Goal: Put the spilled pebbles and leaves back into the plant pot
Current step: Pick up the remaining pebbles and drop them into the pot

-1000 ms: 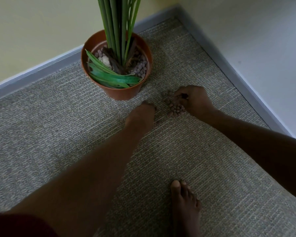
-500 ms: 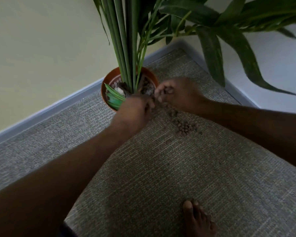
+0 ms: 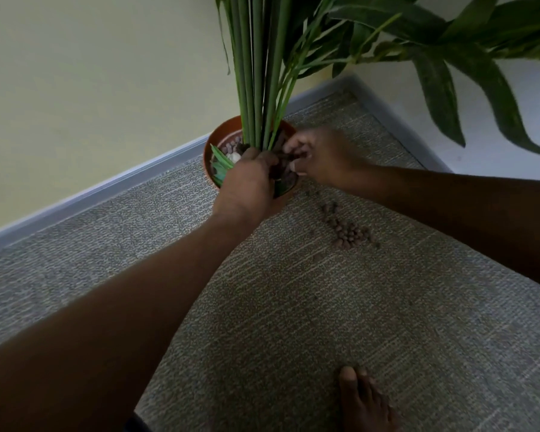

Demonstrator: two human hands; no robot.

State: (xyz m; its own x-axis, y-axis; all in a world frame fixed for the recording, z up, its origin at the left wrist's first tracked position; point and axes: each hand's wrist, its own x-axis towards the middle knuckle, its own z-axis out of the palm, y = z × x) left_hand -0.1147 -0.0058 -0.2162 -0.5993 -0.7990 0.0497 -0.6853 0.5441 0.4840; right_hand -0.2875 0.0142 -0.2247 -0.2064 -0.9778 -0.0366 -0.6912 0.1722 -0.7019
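Both hands are over the plant pot (image 3: 221,137) now. The left hand (image 3: 247,185) sits knuckles-up above the near half of the soil, fingers curled down into the pot; what they close on is hidden underneath, so I cannot tell its grip. The right hand (image 3: 320,155) is blurred at the pot's right rim, fingers bunched narrow around a few dark bits that look like pebbles.

Just beyond the left knuckles, the plant's stems (image 3: 256,73) stand upright, long axis running up out of view. Left of that hand, loose leaves (image 3: 220,155) lie in the pot, tips pointing to the far left.

Below and right of the right hand, well apart from it, the spilled pebbles (image 3: 348,233) lie on the carpet (image 3: 293,307) in a short trail slanting toward the pot.

No writing shows on the pot.
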